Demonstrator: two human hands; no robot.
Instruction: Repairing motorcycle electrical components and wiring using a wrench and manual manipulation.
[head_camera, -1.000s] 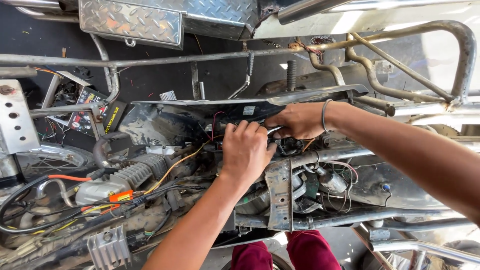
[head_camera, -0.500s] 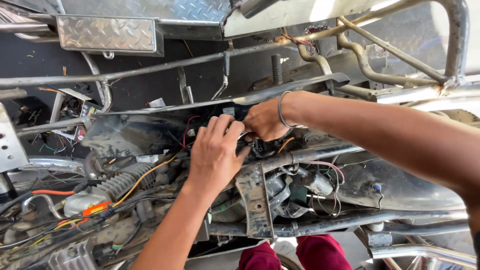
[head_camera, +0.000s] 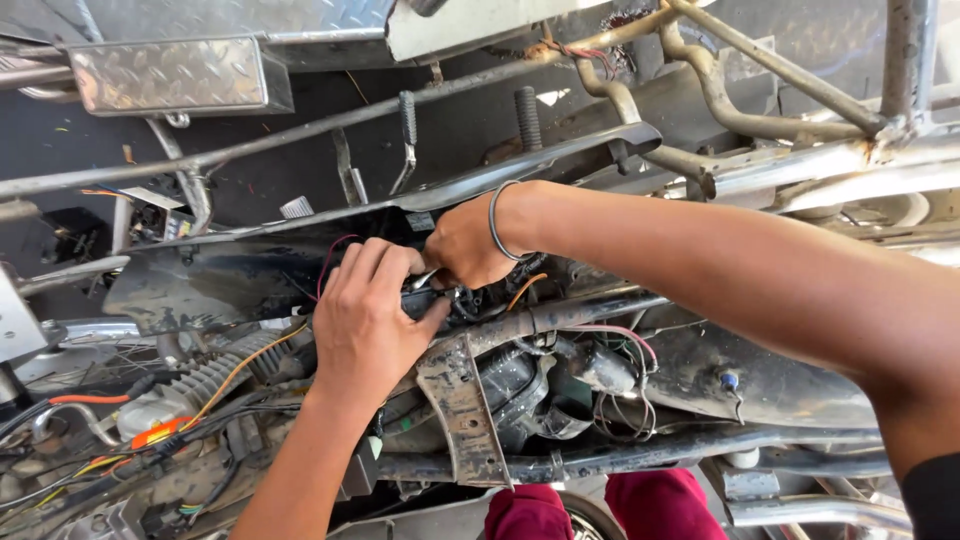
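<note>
1. Left hand (head_camera: 368, 322): fingers curled, pinching a small black part (head_camera: 428, 298) just above the rusty flat frame bracket (head_camera: 458, 405).
2. Black part sits between both hands, mostly hidden.
3. Right hand (head_camera: 468, 243): closed at the same part; grip unclear; metal bangle (head_camera: 494, 215) on its wrist.

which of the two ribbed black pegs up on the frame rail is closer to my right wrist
The right-hand ribbed peg, thicker and upright, standing almost above the right hand. The thinner one sits further left.
</note>
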